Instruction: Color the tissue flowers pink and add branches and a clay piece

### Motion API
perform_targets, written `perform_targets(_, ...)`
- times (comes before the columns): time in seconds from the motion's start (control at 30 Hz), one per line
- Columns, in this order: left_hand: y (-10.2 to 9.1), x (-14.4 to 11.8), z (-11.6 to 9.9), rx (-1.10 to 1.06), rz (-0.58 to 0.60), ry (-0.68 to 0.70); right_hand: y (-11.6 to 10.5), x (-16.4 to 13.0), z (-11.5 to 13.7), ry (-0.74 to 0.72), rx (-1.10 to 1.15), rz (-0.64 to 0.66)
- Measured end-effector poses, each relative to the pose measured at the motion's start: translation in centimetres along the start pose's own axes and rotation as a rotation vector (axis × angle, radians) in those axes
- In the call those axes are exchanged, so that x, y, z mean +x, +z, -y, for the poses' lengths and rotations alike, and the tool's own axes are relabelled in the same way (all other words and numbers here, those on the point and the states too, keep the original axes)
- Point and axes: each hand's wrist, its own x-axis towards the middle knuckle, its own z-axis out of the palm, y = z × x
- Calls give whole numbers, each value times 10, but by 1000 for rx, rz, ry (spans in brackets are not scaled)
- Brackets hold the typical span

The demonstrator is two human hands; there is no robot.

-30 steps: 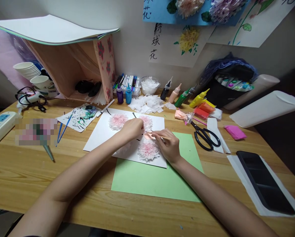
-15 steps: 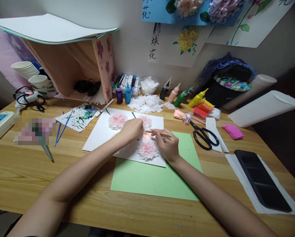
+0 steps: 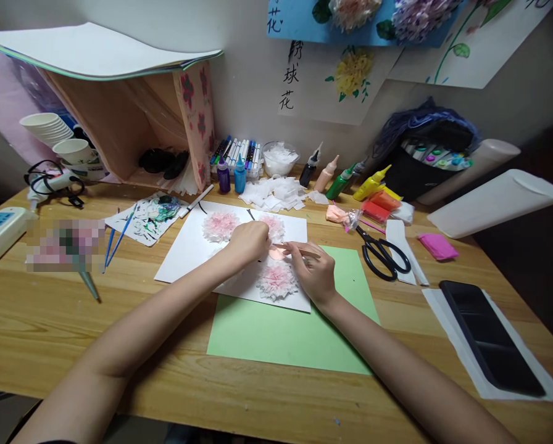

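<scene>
Several pink-and-white ruffled paper flowers lie on a white sheet, which partly overlaps a green sheet. Between the flowers is a small flat piece of peach clay. My right hand is closed around a thin wooden stick, whose tip meets the clay's upper right edge. Resting above the sheet, my left hand is closed beside the clay; its fingertips, and anything in them, are hidden. The left forearm covers part of a flower.
Black scissors lie right of the sheets, near a pink packet and a dark tray. Paint bottles and white paper pieces stand behind. Paintbrushes and a stained paper are left.
Both hands stay nearly in place. The stick's tip has shifted very slightly at the clay, and the view has moved a touch.
</scene>
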Motion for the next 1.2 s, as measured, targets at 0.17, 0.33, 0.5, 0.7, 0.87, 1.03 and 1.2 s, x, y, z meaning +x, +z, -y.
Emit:
perform_targets(0.17,1,0,-1,15,-12,-11,-2,-1,0,-29,13,-14)
perform_targets(0.33,0,0,-2,10,-11,-14,-1,2,2,-40,10,14)
perform_targets(0.5,0,0,-2,14,-21,-15,-1,3,2,-28,8,15)
perform_targets(0.7,-13,-6,0,-27,-21,2,-6,0,2,-31,44,-65)
perform_targets(0.87,-32,2,14,-52,-132,-37,-9,2,-2,153,144,-156)
perform_targets(1.03,-34,49,29,-19,-218,-76,-7,4,-8,319,262,-161)
perform_targets(1.2,-31,78,28,-2,-210,-49,-6,3,-8,344,297,-151)
